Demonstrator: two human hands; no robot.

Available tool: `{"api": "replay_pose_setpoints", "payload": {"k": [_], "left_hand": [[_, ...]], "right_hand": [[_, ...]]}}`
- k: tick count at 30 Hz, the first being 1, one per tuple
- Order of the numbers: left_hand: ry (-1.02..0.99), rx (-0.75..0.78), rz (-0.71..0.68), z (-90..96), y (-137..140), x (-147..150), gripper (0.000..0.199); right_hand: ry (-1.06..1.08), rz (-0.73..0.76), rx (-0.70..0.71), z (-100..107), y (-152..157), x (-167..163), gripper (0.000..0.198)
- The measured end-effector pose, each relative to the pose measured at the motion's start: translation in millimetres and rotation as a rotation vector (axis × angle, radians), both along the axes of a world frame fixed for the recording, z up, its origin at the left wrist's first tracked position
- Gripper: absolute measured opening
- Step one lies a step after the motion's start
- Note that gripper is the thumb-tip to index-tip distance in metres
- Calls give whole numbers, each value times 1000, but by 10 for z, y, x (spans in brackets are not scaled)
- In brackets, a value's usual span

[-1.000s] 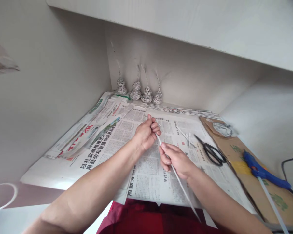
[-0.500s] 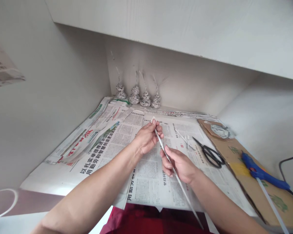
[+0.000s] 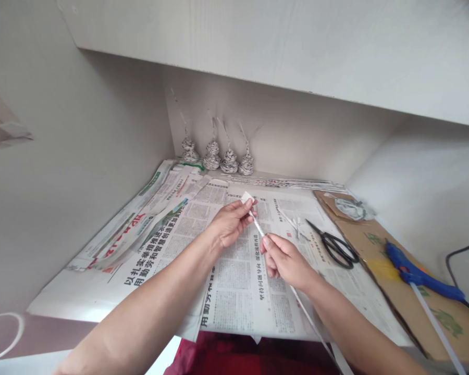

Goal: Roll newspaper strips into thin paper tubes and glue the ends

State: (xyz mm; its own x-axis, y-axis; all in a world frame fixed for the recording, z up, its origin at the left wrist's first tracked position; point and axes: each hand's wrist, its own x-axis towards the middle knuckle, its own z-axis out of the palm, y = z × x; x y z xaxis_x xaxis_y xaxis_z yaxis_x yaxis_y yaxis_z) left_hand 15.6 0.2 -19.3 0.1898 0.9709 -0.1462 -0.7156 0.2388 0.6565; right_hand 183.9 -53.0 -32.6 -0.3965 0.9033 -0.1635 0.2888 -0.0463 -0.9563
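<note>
Above the left hand [image 3: 232,225], more of the paper roll [image 3: 257,224] had emerged than earlier; that thumb and curled fingers pinched it. It slanted toward five o'clock to the right hand [image 3: 284,259], whose closed fingertips gripped it. Black scissors [image 3: 324,236] lay at that hand's three o'clock.

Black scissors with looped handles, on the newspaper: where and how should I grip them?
Probably by the rounded black handle loops, from the right and near side: they lie toward it, while the slim pointed blades aim away and leftward. The right hand is nearer, but holds the thin white rolled-paper strip.
</note>
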Motion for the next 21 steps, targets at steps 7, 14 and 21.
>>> {"api": "replay_pose_setpoints", "payload": {"k": [7,14,21], "left_hand": [[28,-8,-58,-8,-10,-3,6],[75,-37,-93,-18,-12,1,9],[51,-43,-131,-35,-15,11,7]], "right_hand": [[441,191,-438,48,26,83,31],[27,28,-14,41,-19,71,31],[50,3,-61,53,-27,51,35]]}}
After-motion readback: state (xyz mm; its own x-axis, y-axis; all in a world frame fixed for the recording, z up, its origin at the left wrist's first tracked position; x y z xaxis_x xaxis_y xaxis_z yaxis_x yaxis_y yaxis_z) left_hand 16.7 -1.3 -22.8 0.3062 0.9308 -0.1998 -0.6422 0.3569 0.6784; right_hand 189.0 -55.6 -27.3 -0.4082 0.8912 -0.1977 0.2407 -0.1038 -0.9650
